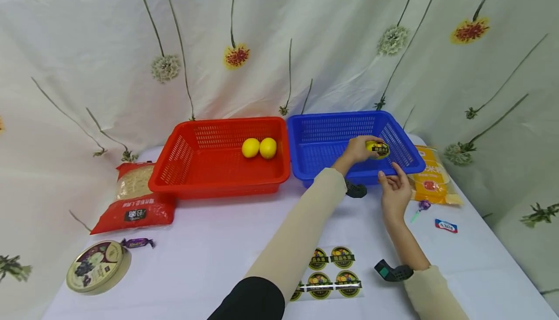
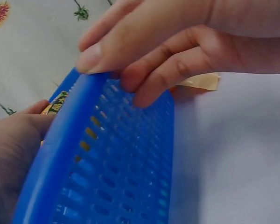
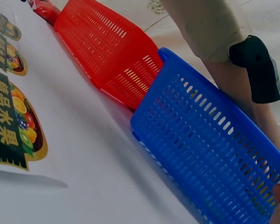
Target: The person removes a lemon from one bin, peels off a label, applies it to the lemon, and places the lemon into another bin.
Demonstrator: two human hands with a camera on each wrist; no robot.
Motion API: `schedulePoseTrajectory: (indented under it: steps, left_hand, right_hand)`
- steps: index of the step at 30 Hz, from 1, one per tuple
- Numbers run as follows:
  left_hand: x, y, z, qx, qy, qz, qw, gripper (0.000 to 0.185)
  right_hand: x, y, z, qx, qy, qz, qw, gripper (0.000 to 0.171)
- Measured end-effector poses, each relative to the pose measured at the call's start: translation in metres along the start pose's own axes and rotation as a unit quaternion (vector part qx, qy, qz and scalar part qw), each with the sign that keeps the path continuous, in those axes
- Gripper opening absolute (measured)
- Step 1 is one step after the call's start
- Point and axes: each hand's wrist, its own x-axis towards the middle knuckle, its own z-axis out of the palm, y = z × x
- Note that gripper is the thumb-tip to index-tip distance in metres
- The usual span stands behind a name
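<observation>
In the head view my left hand point(image 1: 358, 150) grips a yellow lemon point(image 1: 369, 146) low over the blue basket point(image 1: 327, 152). A black label sticker point(image 1: 380, 150) shows on the lemon. My right hand point(image 1: 396, 195) is at the basket's front right edge, its fingers loosely bent. In the left wrist view the right thumb point(image 2: 91, 58) touches the blue rim, while other fingers lie along the outer wall. Two more lemons point(image 1: 259, 148) rest side by side in the red basket point(image 1: 214, 167). A sheet of round fruit stickers point(image 1: 320, 285) lies near the left forearm, partly covered by it.
Around the baskets are a red rice bag point(image 1: 148, 208), a round tin point(image 1: 98, 267), and a purple wrapped candy point(image 1: 138, 243). To the right lie a yellow packet point(image 1: 430, 177), a lollipop point(image 1: 423, 205) and a small blue-red packet point(image 1: 446, 226). A flowered curtain point(image 1: 262, 43) hangs behind.
</observation>
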Motion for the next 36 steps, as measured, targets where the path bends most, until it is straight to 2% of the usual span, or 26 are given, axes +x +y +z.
schedulePoseTrajectory:
  steps: [4, 7, 12, 16, 21, 26, 30, 33, 36]
  left_hand:
    - [-0.003, 0.0, 0.002, 0.008, -0.024, -0.017, 0.9995, 0.042]
    - [-0.004, -0.002, 0.0, 0.032, -0.029, -0.026, 0.9987, 0.042]
    - [-0.009, -0.009, -0.005, 0.059, -0.026, -0.086, 0.9941, 0.04]
    - [-0.012, -0.015, -0.007, 0.042, -0.026, -0.14, 0.9889, 0.04]
    - [-0.016, -0.019, -0.008, 0.038, -0.048, -0.169, 0.9837, 0.042]
    - [-0.018, -0.022, -0.017, 0.048, -0.07, -0.15, 0.985, 0.05]
    - [-0.023, -0.024, -0.033, 0.046, -0.066, -0.104, 0.9914, 0.05]
    - [-0.04, -0.023, -0.053, 0.019, -0.033, -0.049, 0.9981, 0.044]
    - [-0.073, -0.019, -0.079, -0.031, 0.006, 0.011, 0.9994, 0.036]
  right_hand:
    - [-0.002, -0.002, 0.003, 0.001, -0.003, -0.004, 1.0, 0.044]
    - [-0.003, -0.004, 0.006, -0.015, -0.003, -0.001, 1.0, 0.044]
    - [-0.006, -0.005, 0.009, -0.016, -0.009, 0.001, 1.0, 0.044]
    - [-0.009, -0.005, 0.011, -0.018, -0.014, 0.001, 1.0, 0.044]
    - [-0.01, -0.002, 0.011, -0.016, -0.022, -0.001, 1.0, 0.045]
    - [-0.005, 0.015, 0.008, -0.013, -0.021, 0.004, 1.0, 0.047]
    - [0.001, 0.024, 0.005, -0.031, -0.012, 0.0, 0.999, 0.048]
    - [0.004, 0.024, 0.002, -0.038, -0.001, -0.006, 0.999, 0.046]
    - [0.006, 0.021, -0.002, -0.044, 0.008, -0.006, 0.999, 0.044]
